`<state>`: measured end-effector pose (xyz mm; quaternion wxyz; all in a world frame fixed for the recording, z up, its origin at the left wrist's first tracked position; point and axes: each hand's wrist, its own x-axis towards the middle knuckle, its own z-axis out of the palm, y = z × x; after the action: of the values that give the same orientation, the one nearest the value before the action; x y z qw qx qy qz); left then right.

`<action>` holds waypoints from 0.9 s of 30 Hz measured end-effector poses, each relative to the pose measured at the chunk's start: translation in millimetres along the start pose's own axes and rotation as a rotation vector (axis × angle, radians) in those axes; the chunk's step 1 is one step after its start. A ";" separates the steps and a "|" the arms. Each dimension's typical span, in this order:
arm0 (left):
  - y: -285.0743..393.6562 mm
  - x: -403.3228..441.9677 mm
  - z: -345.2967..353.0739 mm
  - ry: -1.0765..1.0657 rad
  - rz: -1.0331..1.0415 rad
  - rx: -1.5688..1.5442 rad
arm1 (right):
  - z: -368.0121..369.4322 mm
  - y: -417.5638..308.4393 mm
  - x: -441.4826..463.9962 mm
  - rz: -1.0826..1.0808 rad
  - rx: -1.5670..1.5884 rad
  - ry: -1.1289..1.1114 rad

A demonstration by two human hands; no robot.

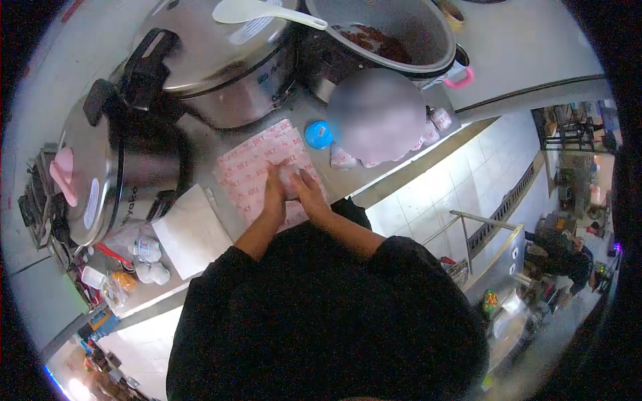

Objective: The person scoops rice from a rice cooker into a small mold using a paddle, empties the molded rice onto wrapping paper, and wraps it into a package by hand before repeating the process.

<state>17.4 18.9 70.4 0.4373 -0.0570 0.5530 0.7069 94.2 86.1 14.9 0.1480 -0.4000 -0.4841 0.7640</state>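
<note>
Between my two hands is a small, rounded, paper-wrapped rice bundle (289, 175). My left hand (275, 194) is closed against its left side, and my right hand (310, 194) presses on it from the right. Both hands are over a stack of white wrapping paper (249, 162) printed in red with what looks like the word "RICE". Just beyond the right hand lies a round blue object (319, 134). Several similar wrapped bundles (431, 134) are grouped to the right, partly hidden by a round blurred patch.
A large lidded steel cooker (231, 100) stands behind, with a white rice paddle (267, 11) across its top. An open pot (421, 33) holds dark reddish food. Another cooker (144, 167) and plain white paper (190, 230) are at left. A person (562, 257) is far right.
</note>
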 end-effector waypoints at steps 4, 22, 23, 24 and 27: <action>-15.2 5.7 22.1 -0.084 0.217 0.110 | -10.6 -99.5 -22.6 0.026 -0.310 0.043; -21.7 -7.7 -74.0 0.031 0.721 1.716 | -162.4 -151.0 91.9 -0.938 -1.277 0.439; -22.0 -8.5 -75.7 0.017 0.722 1.694 | -141.0 -141.3 91.8 -0.855 -1.277 0.219; -20.0 -10.1 -74.4 0.024 0.726 1.698 | -113.7 -131.4 89.5 -0.766 -1.267 0.004; -12.9 -10.7 -68.6 0.024 0.618 1.794 | -54.4 -130.9 79.1 -0.859 -1.404 0.024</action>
<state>5.1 -44.1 40.8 0.1057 0.4418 0.8850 0.1023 63.9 232.3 78.7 0.1480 -0.1872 -0.9585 0.1557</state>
